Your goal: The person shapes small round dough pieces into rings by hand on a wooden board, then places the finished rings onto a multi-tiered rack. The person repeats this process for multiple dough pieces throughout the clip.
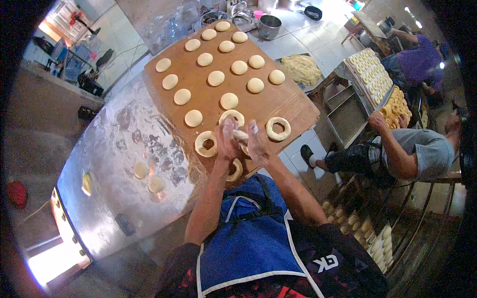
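My left hand [228,140] and my right hand [257,145] face each other over the near part of a brown wooden board [164,111]. Between their floury palms is a pale piece of dough [240,135], its shape mostly hidden by the fingers. Around the hands lie dough rings: one to the left [206,144], one to the right [278,129], one just beyond [232,117] and one partly covered by my left wrist [235,171]. Several flat dough rounds [216,78] are spread over the rest of the board.
Left of the board, a floured metal tabletop [124,149] carries two dough rounds [140,170]. A co-worker in a grey shirt [422,149] holds a long blade [384,98] by trays of rings [370,74]. A dough mass [300,69] and a metal pot [269,27] stand beyond.
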Demonstrator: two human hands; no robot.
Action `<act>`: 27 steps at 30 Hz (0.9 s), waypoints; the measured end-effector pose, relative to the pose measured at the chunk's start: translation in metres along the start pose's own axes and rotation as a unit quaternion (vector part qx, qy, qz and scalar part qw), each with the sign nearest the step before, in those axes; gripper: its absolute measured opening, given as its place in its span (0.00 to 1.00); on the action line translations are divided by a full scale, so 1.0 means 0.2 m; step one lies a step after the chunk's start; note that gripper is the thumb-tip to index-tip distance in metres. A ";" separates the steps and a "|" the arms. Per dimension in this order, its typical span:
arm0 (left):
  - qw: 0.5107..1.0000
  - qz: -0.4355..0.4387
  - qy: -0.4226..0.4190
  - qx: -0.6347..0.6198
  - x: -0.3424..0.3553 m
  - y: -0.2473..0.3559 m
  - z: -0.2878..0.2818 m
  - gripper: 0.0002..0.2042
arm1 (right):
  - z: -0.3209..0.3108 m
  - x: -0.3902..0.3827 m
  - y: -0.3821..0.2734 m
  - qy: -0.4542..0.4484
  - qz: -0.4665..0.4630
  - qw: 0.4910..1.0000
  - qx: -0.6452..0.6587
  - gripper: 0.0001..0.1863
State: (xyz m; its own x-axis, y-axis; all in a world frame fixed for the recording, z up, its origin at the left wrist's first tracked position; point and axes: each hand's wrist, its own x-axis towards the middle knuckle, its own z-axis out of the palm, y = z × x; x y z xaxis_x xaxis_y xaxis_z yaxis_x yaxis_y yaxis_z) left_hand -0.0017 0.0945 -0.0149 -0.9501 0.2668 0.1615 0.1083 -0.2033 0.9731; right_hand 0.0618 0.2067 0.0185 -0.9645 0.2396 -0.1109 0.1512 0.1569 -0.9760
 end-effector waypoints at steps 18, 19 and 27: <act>0.961 -0.198 -0.073 -0.181 0.16 -0.07 0.64 0.18 | -0.52 0.02 0.28 0.215 -0.112 0.967 -0.074 0.43; 0.901 -0.284 -0.040 -0.326 0.16 -0.08 0.68 0.19 | -0.55 0.00 0.27 0.214 -0.089 0.972 -0.040 0.39; 0.971 -0.204 -0.113 -0.051 0.27 -0.11 0.95 0.20 | -0.93 -0.07 0.07 0.179 -0.037 0.982 -0.041 0.13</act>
State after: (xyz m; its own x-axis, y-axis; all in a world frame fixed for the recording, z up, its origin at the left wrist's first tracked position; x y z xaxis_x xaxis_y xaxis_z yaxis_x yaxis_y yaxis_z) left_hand 0.0005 0.2925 0.0028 -0.8183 0.5419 -0.1916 -0.3044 -0.1257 0.9442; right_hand 0.1178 0.3834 0.0411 -0.8377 0.5441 0.0467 0.1156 0.2603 -0.9586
